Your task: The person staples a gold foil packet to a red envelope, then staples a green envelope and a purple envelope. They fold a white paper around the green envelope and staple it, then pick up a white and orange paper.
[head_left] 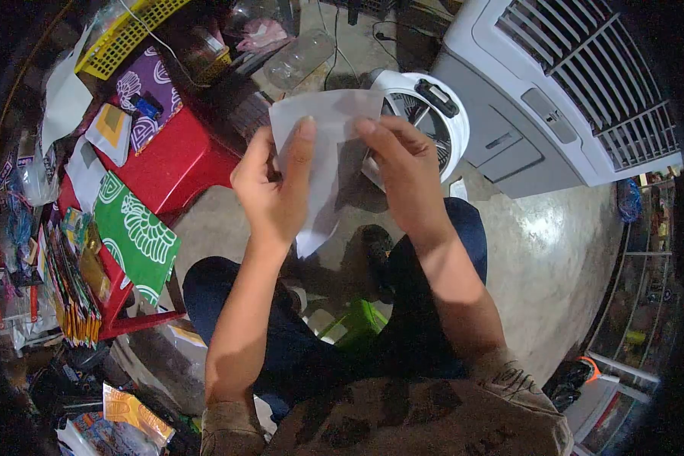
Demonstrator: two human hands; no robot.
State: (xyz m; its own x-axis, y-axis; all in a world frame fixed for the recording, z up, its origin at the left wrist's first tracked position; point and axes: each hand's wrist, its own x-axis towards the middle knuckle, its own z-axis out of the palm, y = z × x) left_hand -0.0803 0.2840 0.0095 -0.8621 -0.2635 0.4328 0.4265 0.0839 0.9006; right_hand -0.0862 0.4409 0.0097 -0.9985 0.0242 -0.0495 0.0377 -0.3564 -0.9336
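A thin white sheet of paper [323, 148] hangs between my two hands above my knees, its upper edge spread wide and its lower end narrowing to a point. My left hand [275, 171] pinches the sheet near its left side, thumb lying on the front and fingers behind. On the other side, my right hand [404, 163] grips the upper right part between thumb and fingers. Some of my fingers are hidden behind the sheet.
A red plastic stool [182, 163] at the left bears a green patterned sheet [140, 235] and a purple patterned one [148, 83]. Ahead stands a round white fan [452, 121], beside a large grey-white air cooler [501, 99]. Wire shelves [638, 304] line the right edge.
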